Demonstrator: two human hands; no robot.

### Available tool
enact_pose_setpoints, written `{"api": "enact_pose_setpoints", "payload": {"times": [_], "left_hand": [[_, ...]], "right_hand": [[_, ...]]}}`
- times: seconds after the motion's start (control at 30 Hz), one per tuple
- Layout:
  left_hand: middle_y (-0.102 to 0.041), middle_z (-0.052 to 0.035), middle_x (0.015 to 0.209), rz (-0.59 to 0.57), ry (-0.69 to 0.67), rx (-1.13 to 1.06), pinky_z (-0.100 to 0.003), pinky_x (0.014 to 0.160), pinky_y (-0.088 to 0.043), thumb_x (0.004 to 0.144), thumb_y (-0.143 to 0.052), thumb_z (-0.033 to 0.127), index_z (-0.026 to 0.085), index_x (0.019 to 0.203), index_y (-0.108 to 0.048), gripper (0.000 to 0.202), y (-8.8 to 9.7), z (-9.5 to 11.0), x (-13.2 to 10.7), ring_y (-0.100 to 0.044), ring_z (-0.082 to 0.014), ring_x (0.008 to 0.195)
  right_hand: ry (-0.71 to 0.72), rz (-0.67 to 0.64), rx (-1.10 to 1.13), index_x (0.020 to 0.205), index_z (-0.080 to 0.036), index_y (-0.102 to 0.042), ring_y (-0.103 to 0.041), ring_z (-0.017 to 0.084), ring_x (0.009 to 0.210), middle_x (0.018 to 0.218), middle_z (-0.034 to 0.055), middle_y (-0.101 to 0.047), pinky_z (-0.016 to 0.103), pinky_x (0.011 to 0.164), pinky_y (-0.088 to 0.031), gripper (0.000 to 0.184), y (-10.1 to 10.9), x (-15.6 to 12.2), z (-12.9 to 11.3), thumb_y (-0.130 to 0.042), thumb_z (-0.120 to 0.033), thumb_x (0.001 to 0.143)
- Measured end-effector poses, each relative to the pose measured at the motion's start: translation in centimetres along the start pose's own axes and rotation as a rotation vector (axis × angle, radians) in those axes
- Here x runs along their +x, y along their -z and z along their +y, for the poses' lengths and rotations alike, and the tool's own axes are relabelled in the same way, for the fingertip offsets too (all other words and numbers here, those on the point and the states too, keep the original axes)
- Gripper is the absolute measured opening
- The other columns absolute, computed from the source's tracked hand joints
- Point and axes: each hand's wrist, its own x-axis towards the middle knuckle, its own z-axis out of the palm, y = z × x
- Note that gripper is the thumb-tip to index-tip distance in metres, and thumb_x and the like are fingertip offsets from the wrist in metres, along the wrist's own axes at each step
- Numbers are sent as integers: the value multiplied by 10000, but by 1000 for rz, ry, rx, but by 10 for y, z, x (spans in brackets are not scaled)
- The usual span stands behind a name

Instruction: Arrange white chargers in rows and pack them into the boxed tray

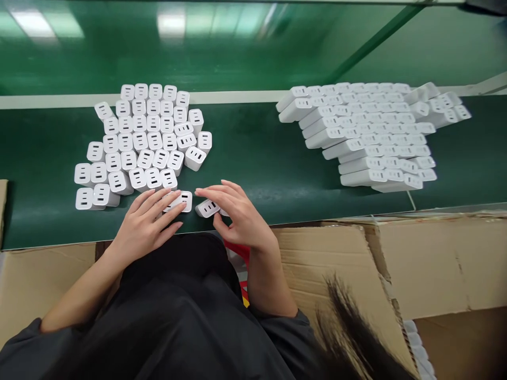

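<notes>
- Nearest, brown cardboard boxes (pixel 328 264) stand below the front edge of the green bench (pixel 253 153).
- Left hand (pixel 148 219) lies flat, fingers slightly spread, over a white slotted block (pixel 187 199) near that edge.
- Right hand (pixel 241 216) curves over 1 tilted block (pixel 206 209); whether it grips, I cannot tell.
- Beyond, leftward, a loose cluster (pixel 139 123) of matching blocks, slots up.
- Rightward, denser rows (pixel 372 126).

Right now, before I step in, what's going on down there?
A person sits or stands at a green table, both hands on white blocks near its close edge. The left hand lies over some blocks; the right hand curls around others, grip unclear. A larger cluster stands beyond the left hand, another off to the right.
</notes>
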Motion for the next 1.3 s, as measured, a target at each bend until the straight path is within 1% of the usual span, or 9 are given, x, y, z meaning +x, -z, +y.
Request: {"api": "enact_pose_setpoints", "payload": {"times": [0.17, 0.33, 0.4, 0.5, 0.6, 0.77, 0.93, 1.13, 1.3], "left_hand": [[-643, -82, 1333, 62, 63, 3, -429, 1077, -413, 881, -666, 301, 247, 1406, -489, 556, -1, -2, -7, -576, -272, 1259], [-652, -86, 1319, 58, 67, -56, -406, 1075, -412, 889, -653, 285, 236, 1454, -424, 612, -4, -2, -11, -588, -255, 1247], [-651, -96, 1318, 73, 66, -96, -404, 1069, -422, 887, -651, 285, 233, 1471, -399, 637, -5, -3, -11, -585, -257, 1249], [-639, -116, 1324, 96, 94, -136, -407, 1035, -451, 872, -669, 294, 237, 1489, -362, 692, -4, -7, -11, -584, -269, 1241], [-627, -118, 1338, 96, 119, -164, -408, 1014, -465, 872, -668, 301, 263, 1504, -318, 724, -4, -10, -11, -587, -269, 1233], [-619, -127, 1346, 92, 120, -202, -416, 1025, -468, 877, -663, 285, 260, 1498, -318, 711, -9, -12, -11, -580, -266, 1246], [-604, -113, 1375, 78, 120, -225, -416, 1043, -457, 884, -656, 304, 274, 1500, -323, 701, -10, -14, -8, -573, -261, 1257], [-635, -110, 1331, 102, 106, -242, -409, 1018, -479, 869, -664, 218, 262, 1466, -381, 662, -12, -14, -2, -597, -247, 1214], [-650, -86, 1311, 110, 110, -258, -423, 1025, -480, 877, -636, 207, 285, 1467, -385, 645, -14, -14, -2, -606, -248, 1203]], "right_hand": [[-12, 75, -16, 1327, -273, -526, -631, 200, 1127, 1156, 14, -704, 493, 1140, -371, 571, -5, 3, 0, -400, -15, 834], [25, 77, 34, 1379, -287, -493, -584, 192, 1251, 1283, 7, -665, 509, 1185, -326, 578, -5, 5, -3, -339, -12, 895], [23, 111, 63, 1405, -303, -476, -542, 230, 1307, 1331, 13, -636, 548, 1184, -323, 549, -1, 0, -1, -389, -66, 918], [-63, 179, 61, 1436, -315, -453, -486, 304, 1351, 1414, 52, -563, 582, 1135, -385, 536, 6, -12, 4, -544, -203, 920], [-143, 126, 78, 1451, -316, -446, -494, 313, 1331, 1465, 79, -508, 546, 1080, -456, 578, 6, -24, 11, -627, -255, 905], [-184, 102, 159, 1437, -339, -470, -563, 261, 1263, 1405, 51, -579, 477, 1056, -487, 551, -4, -29, 13, -616, -200, 925], [-153, 105, 221, 1485, -332, -402, -591, 261, 1234, 1471, 69, -516, 458, 1043, -504, 625, -16, -22, 14, -642, -249, 915], [-117, 178, 264, 1437, -311, -446, -607, 259, 1169, 1312, 74, -642, 459, 983, -524, 591, -28, -18, 19, -676, -271, 894], [-124, 140, 253, 1455, -299, -411, -605, 259, 1154, 1295, 80, -652, 452, 962, -526, 603, -29, -19, 22, -657, -315, 904]]}}
